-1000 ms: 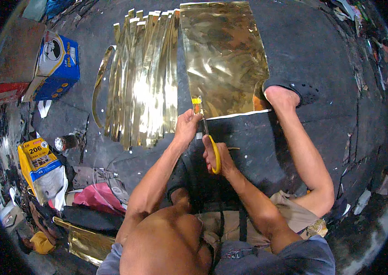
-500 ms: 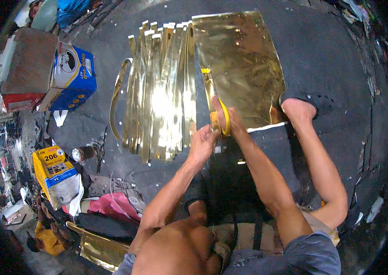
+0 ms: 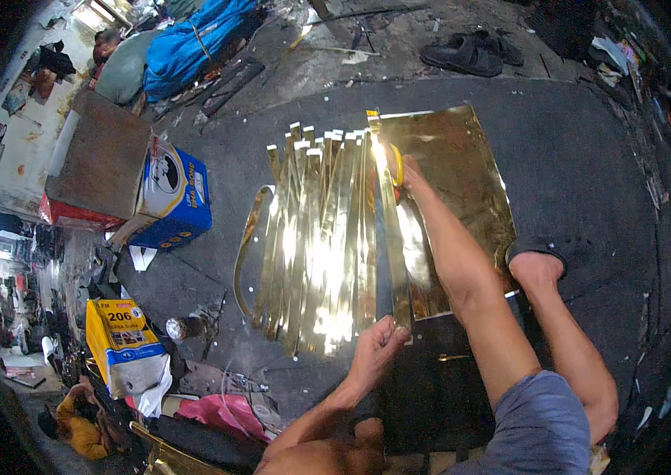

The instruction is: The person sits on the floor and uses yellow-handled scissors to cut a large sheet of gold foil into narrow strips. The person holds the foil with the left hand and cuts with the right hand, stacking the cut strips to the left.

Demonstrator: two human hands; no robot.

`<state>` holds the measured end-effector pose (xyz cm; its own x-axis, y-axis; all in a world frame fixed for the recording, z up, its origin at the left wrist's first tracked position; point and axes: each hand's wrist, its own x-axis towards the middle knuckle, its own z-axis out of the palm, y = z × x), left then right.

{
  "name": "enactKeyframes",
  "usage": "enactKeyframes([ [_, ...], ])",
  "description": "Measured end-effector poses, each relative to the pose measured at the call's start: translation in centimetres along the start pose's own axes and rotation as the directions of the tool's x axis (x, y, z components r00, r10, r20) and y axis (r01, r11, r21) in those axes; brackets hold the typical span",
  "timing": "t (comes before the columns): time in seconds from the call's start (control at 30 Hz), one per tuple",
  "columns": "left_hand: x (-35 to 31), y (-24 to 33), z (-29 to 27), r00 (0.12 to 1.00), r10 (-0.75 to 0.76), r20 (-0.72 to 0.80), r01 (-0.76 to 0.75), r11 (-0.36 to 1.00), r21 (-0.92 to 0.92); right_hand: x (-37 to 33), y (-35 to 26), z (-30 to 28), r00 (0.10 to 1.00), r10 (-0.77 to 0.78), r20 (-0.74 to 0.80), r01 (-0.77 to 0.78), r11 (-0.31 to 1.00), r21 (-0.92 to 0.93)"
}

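A shiny gold sheet (image 3: 462,190) lies on a dark mat. My right hand (image 3: 407,179) is at its far left part, closed round yellow-handled scissors (image 3: 398,165); the fingers are partly hidden. A narrow gold strip (image 3: 396,273) runs along the sheet's left side toward me. Its near end is pinched in my left hand (image 3: 381,342), with the fingers closed. Left of this strip, several cut gold strips (image 3: 304,237) lie side by side, their far ends showing white. One strip (image 3: 247,253) curves away at the outer left.
A blue and white box (image 3: 173,194) stands at the left, with a yellow and white bag (image 3: 125,344) nearer me. My bare foot (image 3: 535,267) rests right of the sheet. Dark sandals (image 3: 466,57) lie at the far side. A person in yellow (image 3: 82,423) sits at lower left.
My right hand and the scissors have moved away from me to the sheet's far edge. My left hand, now apart from the right, holds the strip's near end. The view has shifted.
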<state>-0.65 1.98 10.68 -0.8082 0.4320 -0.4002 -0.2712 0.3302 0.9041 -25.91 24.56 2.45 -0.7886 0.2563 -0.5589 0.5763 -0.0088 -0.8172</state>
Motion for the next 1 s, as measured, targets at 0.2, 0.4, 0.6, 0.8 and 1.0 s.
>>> enactKeyframes([
  [0.2,-0.6,2.8,-0.9,0.999,0.009,0.051,-0.016,0.991,0.136,2.0,-1.0,-0.1,0.999,-0.021,0.049,0.018,0.997,0.074],
  [0.4,-2.7,3.8,-2.1,0.992,-0.101,0.074,0.111,0.981,-0.16,2.7,-1.1,0.0,0.997,-0.021,0.078,0.012,0.994,0.111],
  [0.6,-2.3,-1.8,-4.6,0.993,-0.109,-0.054,0.114,0.989,0.096,2.9,-1.5,-0.3,0.993,-0.058,0.098,0.04,0.984,0.176],
  [0.8,2.1,-2.1,-3.8,0.903,0.384,-0.194,-0.117,0.653,0.748,-1.5,4.1,-6.5,0.999,-0.052,-0.001,0.051,0.971,0.234],
  [1.0,8.5,-14.4,4.0,0.994,-0.083,-0.076,0.081,0.996,-0.031,-21.0,13.2,-6.2,0.946,0.051,0.319,-0.181,0.901,0.394],
])
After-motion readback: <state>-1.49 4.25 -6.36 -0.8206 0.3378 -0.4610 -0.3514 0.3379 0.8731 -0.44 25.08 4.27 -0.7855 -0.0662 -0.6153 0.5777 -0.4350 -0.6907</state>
